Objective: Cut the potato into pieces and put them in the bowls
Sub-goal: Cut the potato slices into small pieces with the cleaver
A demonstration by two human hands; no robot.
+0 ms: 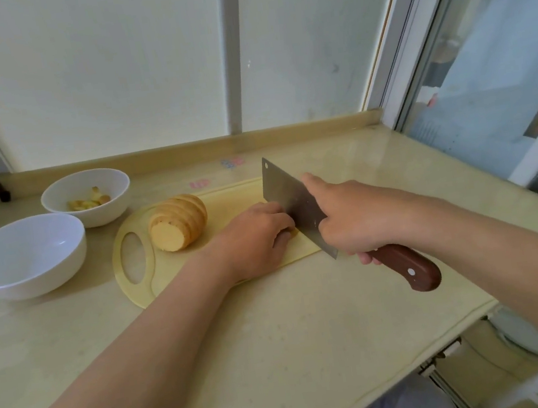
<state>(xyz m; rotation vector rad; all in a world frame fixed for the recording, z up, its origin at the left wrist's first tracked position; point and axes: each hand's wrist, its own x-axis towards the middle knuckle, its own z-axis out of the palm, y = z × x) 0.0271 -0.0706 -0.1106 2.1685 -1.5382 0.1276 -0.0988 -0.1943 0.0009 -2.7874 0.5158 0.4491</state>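
- On bench (277, 323): pale cutting board (137, 284), oval grip hole at its L end.
- On board's L half: big potato chunk (178, 221), already cut into slices that stand packed together, flat cut face toward camera.
- At board's R part: L hand (258, 236), palm down, fingers curled over a small potato piece (292, 233); only a sliver of it in view by fingertips, rest hidden.
- Just R of those fingers: cleaver (291, 200), blade on edge, cutting edge down at board, flat side vs. L-hand knuckles; touching or not, can't tell.
- Round brown wooden handle (407, 264): R hand (355, 215), gripping tight, index finger stretched fwd along blade's top.
- L of board: two white bowls, side by side.
- Far bowl (103, 216): holding a few yellow potato bits (89, 202), just beside board's rear-L rim.
- Near bowl (25, 272): bigger in view, close to bench's L edge, apart from board.
- Behind bench: frosted window panels; clear glass at R.
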